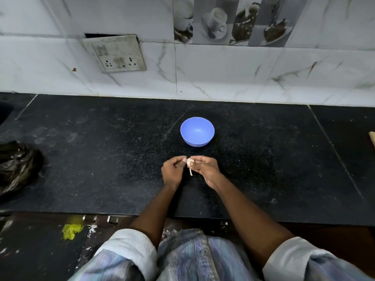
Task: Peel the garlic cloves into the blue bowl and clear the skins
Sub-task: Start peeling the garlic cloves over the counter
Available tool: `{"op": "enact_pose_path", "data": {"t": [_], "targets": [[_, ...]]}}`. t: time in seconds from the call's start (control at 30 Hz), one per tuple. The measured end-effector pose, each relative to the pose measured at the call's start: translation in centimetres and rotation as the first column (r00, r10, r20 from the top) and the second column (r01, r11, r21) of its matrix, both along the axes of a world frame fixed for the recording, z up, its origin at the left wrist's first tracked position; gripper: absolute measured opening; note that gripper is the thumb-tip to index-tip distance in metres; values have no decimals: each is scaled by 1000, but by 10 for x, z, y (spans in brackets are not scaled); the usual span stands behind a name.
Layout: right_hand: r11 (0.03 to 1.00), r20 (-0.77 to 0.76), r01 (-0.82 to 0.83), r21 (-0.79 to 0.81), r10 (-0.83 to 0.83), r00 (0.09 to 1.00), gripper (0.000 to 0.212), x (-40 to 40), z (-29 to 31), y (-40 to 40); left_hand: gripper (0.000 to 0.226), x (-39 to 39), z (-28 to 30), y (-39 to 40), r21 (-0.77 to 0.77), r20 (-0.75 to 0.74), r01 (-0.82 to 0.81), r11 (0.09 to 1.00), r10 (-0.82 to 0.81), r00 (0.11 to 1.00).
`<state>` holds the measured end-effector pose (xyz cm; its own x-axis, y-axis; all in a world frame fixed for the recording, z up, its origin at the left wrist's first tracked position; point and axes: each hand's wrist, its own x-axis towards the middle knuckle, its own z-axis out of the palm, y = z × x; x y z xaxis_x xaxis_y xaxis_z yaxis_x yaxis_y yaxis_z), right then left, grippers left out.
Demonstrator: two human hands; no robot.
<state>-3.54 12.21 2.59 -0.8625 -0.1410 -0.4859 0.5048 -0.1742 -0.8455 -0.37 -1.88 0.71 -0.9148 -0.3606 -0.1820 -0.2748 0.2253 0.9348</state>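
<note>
1. Head view: a garlic clove (189,162) is held between both hands, above the black counter (101,159) and just in front of the blue bowl (197,131), well clear of its rim.
2. The right hand (205,169) pinches the clove between thumb and fingertips. The left hand (172,169) has its fingers curled in at the clove's other side, and its fingertips appear to be nipping the skin there; how firmly is too small to tell.
3. A thin strip of skin (190,171) hangs down from the clove, loose at its lower end.
4. The bowl looks empty, so I judge the peeling is at its start.
5. Handling, as a judgement: the clove is tiny and light, firm enough to take a steady pinch, but likely slick once bared, so it wants holding by its flat sides rather than its tapered tip.
6. The skin is papery, weightless and tears easily; taking it near where it joins the clove, not at the dangling end, should strip more in one pull.
7. Loose flakes will drift or cling to fingers, so clearing them calls for gathering with a cupped hand. A black plastic bag (18,165) lies at the counter's left, well apart.
</note>
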Motion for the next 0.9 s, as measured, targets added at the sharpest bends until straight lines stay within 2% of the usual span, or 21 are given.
{"op": "enact_pose_path", "data": {"t": [0.03, 0.1, 0.23, 0.5, 0.67, 0.77, 0.9], "targets": [[1000, -1, -24, 11, 24, 1000, 29, -1, -1, -2, 12, 2, 0, -1, 106, -7, 22, 994, -22, 1000], [999, -21, -41, 19, 41, 999, 29, -1, -2, 2, 14, 3, -1, 1, 220, -19, 33, 975, -30, 999], [996, -20, -89, -11, 89, 996, 30, 0, 0, 11, 14, 3, 2, 6, 273, -5, -33, 962, 36, 999], [995, -4, -94, 16, 94, 996, 26, 4, 0, 17, 7, 2, 2, 23, 43, -3, -153, 987, 153, 988], [991, 19, -121, 50, 120, 993, 27, -1, 5, 17, 16, 2, -7, 25, -56, 8, -83, 995, 83, 997], [996, 78, -87, -20, 89, 993, 27, -4, 6, 17, 27, -3, -10, 24, -45, 48, -115, 992, 117, 992], [999, 120, -49, 13, 47, 992, 17, -4, 10, 17, 21, -5, -8, 23, 109, 48, -124, 986, 119, 992]]}}
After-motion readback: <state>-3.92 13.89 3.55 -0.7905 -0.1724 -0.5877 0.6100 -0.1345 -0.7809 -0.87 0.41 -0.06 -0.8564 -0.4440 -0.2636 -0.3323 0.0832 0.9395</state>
